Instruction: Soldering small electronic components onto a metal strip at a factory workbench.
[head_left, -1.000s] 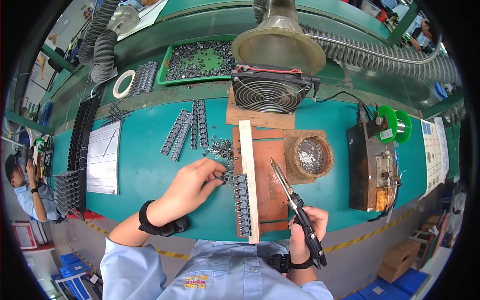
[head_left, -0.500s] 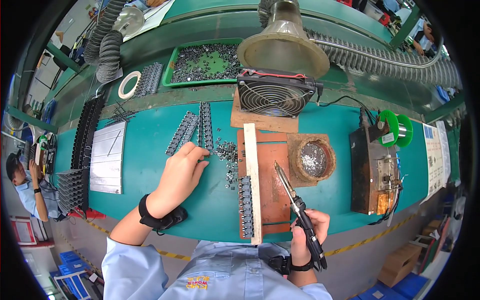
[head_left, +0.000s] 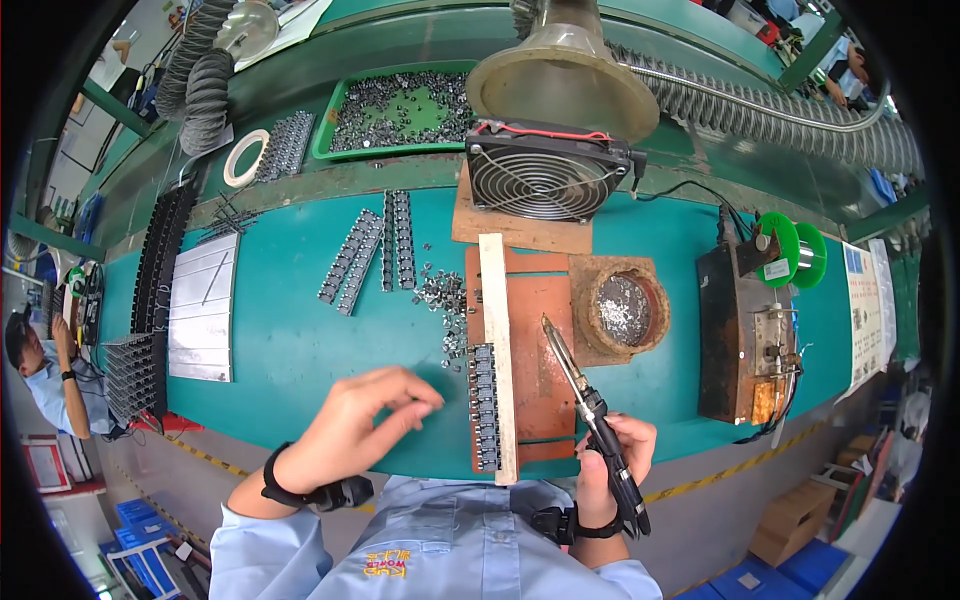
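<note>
Gripping a soldering iron (head_left: 592,405), the right hand (head_left: 614,458), faces the left hand (head_left: 362,422), whose hold is unclear, across the component row (head_left: 485,412).

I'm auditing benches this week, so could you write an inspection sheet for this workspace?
Surface: green mat, bearing a reddish-brown board.
Job's things: strip of dark components beside a white bar on the board; loose small parts left of it.
Clutter: thin dark rods strewn behind a metal plate.
Hands: right hand holds a soldering iron; left hand is over the mat, whether it pinches anything is unclear.
Cables: black cable runs rightward from the fan.
Surroundings: metal extraction hood behind the fan; another person at far left.
</note>
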